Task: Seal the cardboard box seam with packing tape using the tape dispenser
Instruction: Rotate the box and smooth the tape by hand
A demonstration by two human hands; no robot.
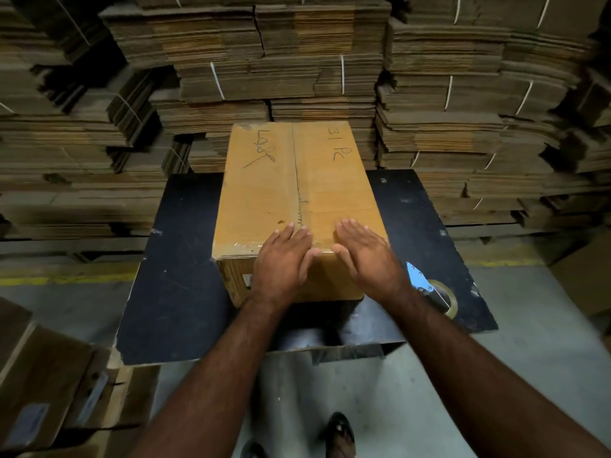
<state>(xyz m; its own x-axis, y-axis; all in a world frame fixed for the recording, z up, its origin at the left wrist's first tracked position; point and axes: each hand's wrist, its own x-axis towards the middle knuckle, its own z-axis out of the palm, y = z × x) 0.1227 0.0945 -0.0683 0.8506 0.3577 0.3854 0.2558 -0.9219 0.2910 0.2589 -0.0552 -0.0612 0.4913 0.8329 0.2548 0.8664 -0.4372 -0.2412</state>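
A closed cardboard box (264, 180) with handwriting on its flaps stands on a black table (178, 259). Its centre seam (298, 180) runs away from me, with clear tape glinting across the near edge. My left hand (284, 262) lies flat over the box's near top edge, fingers straight, left of the seam. My right hand (367, 256) lies flat on the same edge to the right of the seam. The tape dispenser (433, 292), blue with a tape roll, rests on the table to the right of my right wrist, held by neither hand.
Tall stacks of strapped flat cardboard (297, 61) wall in the back and both sides. More boxes (49, 385) sit on the floor at lower left and one (585, 276) at right. My shoe (340, 431) shows on the grey floor below the table.
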